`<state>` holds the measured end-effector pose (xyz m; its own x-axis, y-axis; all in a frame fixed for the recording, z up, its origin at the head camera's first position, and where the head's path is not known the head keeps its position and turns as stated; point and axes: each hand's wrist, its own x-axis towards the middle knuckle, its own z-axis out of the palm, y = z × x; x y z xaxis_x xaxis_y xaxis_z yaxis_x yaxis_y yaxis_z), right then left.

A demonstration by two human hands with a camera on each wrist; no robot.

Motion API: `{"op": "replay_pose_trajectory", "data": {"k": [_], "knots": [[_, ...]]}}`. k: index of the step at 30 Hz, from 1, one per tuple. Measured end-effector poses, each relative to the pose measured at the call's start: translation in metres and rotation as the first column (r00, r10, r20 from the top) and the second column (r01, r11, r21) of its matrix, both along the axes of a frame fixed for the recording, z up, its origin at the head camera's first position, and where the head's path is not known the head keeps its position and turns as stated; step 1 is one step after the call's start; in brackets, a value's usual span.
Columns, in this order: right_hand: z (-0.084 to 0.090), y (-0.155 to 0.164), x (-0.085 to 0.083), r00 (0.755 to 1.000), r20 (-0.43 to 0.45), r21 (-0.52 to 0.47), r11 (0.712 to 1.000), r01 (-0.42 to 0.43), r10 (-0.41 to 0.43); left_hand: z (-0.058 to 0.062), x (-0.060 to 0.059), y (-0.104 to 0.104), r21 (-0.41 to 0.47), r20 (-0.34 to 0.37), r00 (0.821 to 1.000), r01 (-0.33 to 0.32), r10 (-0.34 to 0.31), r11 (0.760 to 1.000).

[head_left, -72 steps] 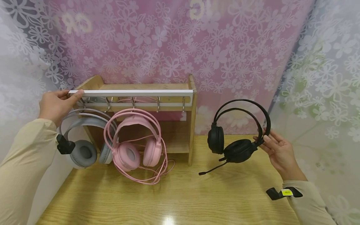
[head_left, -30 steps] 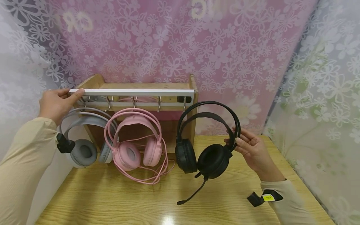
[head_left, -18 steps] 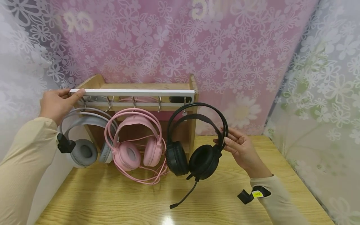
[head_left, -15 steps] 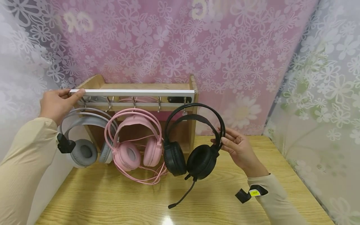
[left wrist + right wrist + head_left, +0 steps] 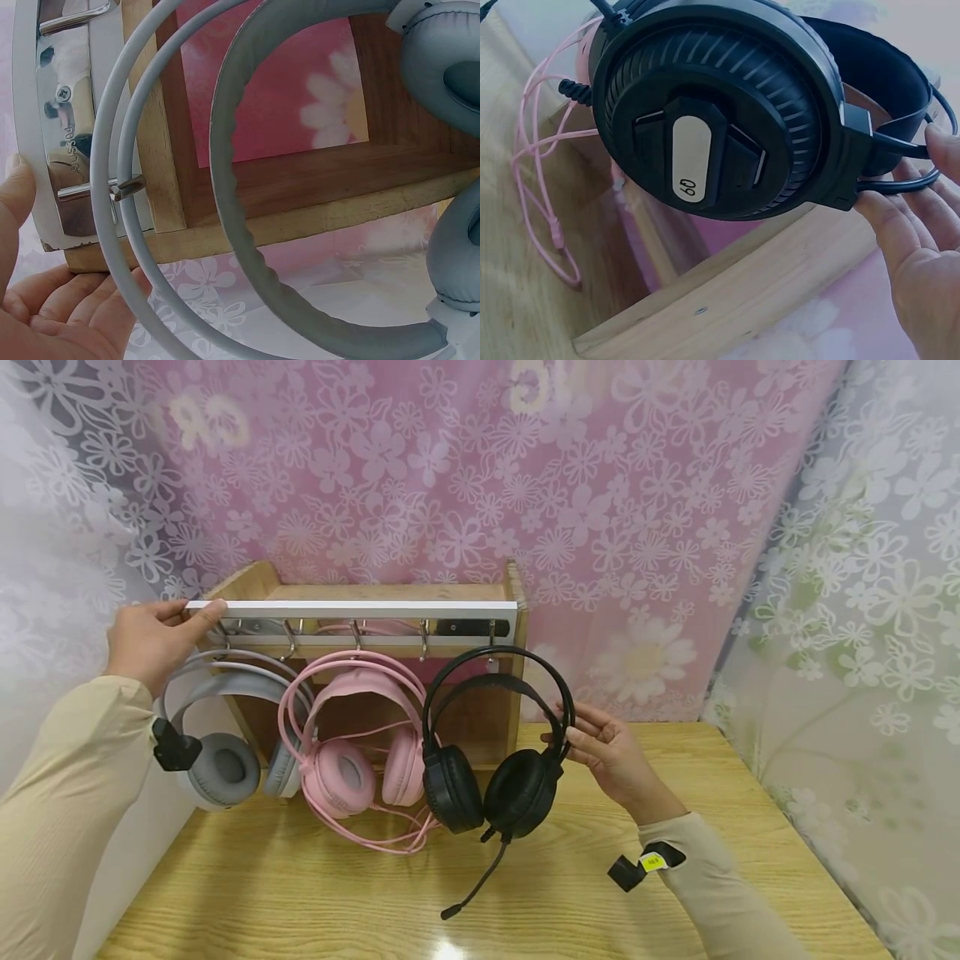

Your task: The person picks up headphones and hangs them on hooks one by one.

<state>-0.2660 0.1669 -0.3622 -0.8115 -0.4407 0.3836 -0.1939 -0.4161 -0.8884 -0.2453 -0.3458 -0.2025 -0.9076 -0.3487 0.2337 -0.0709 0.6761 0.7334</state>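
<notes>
The right hand (image 5: 609,758) reaches in from the lower right, forearm angled up toward the rack, wrist slightly bent. Its fingertips (image 5: 889,217) pinch the wire band of the black headset (image 5: 491,752) just above the right ear cup, thumb on the far side. The headset hangs upright from that grip, its band arching up in front of the rightmost hook (image 5: 491,635) and its 2 cups low, above the wooden table (image 5: 525,902). Whether the band already rests on the hook cannot be told. The boom microphone (image 5: 472,885) slants down and left, its tip close to the tabletop.

The left hand (image 5: 150,639) is raised at the left end of the white rail (image 5: 352,608), arm coming in from the lower left, elbow bent. Its thumb lies along the rail's front edge and the fingers curl under the end of the wooden rack (image 5: 510,693), gripping it.

The grey headphones (image 5: 225,727) hang from the leftmost hook, just under that hand. The pink headphones (image 5: 360,735) hang next to them, their pink cable (image 5: 397,835) looping down onto the table, touching the black headset's left cup.
</notes>
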Motion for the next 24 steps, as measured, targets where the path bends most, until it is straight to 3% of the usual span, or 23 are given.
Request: {"op": "replay_pose_trajectory", "data": {"k": [24], "knots": [[-0.013, 0.006, -0.017, 1.0, -0.017, 0.029, 0.999, 0.015, -0.014, -0.002, 0.0, -0.001, -0.02, 0.001, 1.0, -0.012, 0.012, 1.0]]}}
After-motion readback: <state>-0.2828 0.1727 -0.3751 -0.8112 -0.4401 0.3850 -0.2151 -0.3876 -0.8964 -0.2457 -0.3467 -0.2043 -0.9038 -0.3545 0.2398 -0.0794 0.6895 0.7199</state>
